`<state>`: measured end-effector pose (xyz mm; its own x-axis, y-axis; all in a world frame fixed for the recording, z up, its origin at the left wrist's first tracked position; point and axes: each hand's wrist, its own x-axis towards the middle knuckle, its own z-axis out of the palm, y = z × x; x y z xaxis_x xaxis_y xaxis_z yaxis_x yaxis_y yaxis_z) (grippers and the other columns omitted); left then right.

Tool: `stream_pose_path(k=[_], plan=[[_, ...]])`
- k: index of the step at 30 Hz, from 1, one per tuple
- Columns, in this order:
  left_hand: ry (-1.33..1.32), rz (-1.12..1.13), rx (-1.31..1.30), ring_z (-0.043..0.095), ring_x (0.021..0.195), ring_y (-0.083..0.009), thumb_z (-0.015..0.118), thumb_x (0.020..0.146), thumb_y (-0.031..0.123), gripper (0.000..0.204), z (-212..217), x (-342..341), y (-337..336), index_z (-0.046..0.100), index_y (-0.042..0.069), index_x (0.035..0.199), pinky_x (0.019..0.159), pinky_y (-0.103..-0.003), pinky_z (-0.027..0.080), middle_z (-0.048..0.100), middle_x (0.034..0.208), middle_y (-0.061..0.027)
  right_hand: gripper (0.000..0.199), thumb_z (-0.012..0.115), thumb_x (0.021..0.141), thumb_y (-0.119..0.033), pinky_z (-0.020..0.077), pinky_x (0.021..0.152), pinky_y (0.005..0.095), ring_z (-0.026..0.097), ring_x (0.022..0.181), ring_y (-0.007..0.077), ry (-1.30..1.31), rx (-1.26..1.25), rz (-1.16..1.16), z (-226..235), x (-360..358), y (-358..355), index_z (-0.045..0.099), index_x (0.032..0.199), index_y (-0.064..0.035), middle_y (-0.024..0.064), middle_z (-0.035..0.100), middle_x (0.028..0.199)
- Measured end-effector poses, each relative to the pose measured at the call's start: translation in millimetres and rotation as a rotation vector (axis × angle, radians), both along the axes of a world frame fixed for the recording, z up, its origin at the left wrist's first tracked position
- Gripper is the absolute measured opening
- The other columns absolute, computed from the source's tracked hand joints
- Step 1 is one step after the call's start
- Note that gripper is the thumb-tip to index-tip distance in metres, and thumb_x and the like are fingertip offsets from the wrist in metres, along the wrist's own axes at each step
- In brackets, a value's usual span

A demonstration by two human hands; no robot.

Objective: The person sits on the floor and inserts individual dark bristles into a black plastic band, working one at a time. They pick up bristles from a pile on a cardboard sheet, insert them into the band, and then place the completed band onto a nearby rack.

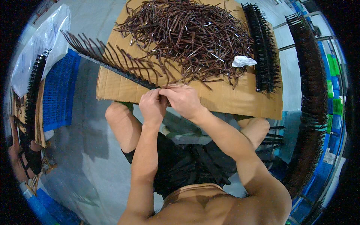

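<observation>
A long black bar (129, 76) with a row of thin brown strips standing along it slants from the upper left down to my hands. My left hand (153, 107) is closed round its near end. Right beside it, my right hand (183, 99) has its fingers pinched together at the same end, touching the left one. What lies between the right fingertips is hidden. Beyond my hands, a large heap of loose brown strips (187, 33) covers much of a cardboard sheet (232, 99). Some strips have shiny, pale ends.
Black bristly bars (267, 56) lie on the cardboard's right side, near a crumpled white scrap (243, 61). A long stack of dark bristly bars (311, 86) stands farther right. On the left are a blue crate (60, 92) and a white plastic bag (41, 48).
</observation>
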<state>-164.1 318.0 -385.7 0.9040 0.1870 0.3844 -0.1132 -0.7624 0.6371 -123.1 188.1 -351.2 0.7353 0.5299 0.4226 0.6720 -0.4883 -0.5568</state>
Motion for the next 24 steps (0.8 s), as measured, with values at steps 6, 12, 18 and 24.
stream_pose_path(k=[6, 12, 18, 24], plan=[[0.097, 0.176, -0.062, 0.063, 0.063, -0.0305, 0.069, 0.08, 0.017, 0.012, 3.9, 1.1, 7.8, 0.07, 0.005, 0.08, 0.059, -0.036, 0.05, 0.066, 0.072, -0.0119, 0.019, 0.055, 0.078, -0.001, 0.0516, 0.08, 0.0388, 0.063, 0.09, 0.0332, 0.241, -0.145, -0.097, 12.5, 61.7, -42.8, 0.068, 0.091, -0.0042, 0.0139, 0.067, 0.094], [-0.015, 0.028, -0.236, 0.062, 0.061, -0.0277, 0.072, 0.077, 0.02, 0.017, 1.7, -0.8, -0.8, 0.069, 0.004, 0.081, 0.057, -0.035, 0.049, 0.066, 0.073, -0.0094, 0.019, 0.053, 0.084, -0.005, 0.0533, 0.07, 0.0418, 0.061, 0.086, 0.0317, -0.109, -0.388, -0.351, -6.2, 112.4, -68.8, 0.064, 0.099, -0.011, 0.0116, 0.054, 0.09], [0.04, 0.054, -0.152, 0.063, 0.069, -0.0277, 0.073, 0.077, 0.02, 0.017, -2.0, 0.6, -2.7, 0.069, 0.005, 0.083, 0.064, -0.036, 0.049, 0.065, 0.074, -0.0088, 0.011, 0.058, 0.087, -0.018, 0.0546, 0.064, 0.0404, 0.065, 0.076, 0.0286, -0.126, -0.253, -0.333, -9.6, 98.2, -69.8, 0.067, 0.092, -0.0144, 0.0077, 0.061, 0.085], [0.103, 0.063, -0.167, 0.067, 0.07, -0.0258, 0.075, 0.079, 0.019, 0.018, 1.0, 1.0, -4.7, 0.07, 0.002, 0.085, 0.064, -0.033, 0.053, 0.069, 0.081, -0.0132, 0.016, 0.057, 0.09, -0.027, 0.0543, 0.063, 0.0452, 0.065, 0.074, 0.0355, 0.066, -0.382, -0.41, -13.7, 92.6, -44.8, 0.062, 0.097, -0.0133, 0.0122, 0.063, 0.086]])
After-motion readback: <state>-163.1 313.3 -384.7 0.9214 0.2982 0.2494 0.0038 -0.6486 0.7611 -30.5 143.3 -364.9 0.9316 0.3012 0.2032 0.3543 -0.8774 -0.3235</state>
